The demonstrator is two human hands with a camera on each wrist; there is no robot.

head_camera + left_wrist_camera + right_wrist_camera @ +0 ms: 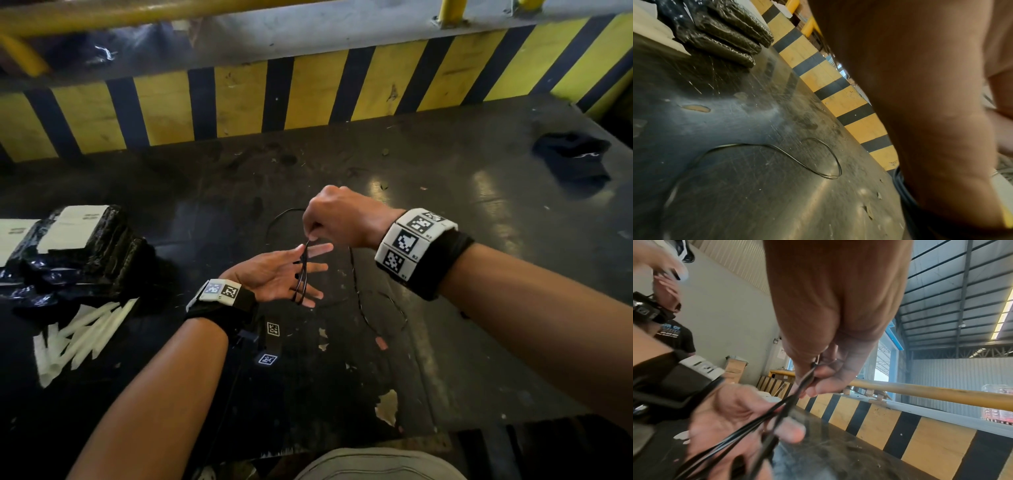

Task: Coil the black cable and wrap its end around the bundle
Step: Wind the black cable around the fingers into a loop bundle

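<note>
Over the dark table (462, 359), my left hand (284, 274) lies palm up with straight, spread fingers. Loops of the thin black cable (301, 277) hang around those fingers. My right hand (313, 236) hovers just above the left fingertips and pinches the cable between thumb and forefinger. In the right wrist view the right hand (813, 373) grips the cable strands (756, 423), which run down across the left palm (731, 410). The loose rest of the cable (356, 294) trails on the table to the right, and in the left wrist view a slack cable loop (777, 149) lies flat.
Black-wrapped packages with white labels (85, 246) are stacked at the left, with white sticks (78, 339) in front of them. A black cloth (572, 157) lies at the far right. A yellow-and-black striped barrier (308, 99) closes the table's far side. Small marker tags (273, 329) lie near my left wrist.
</note>
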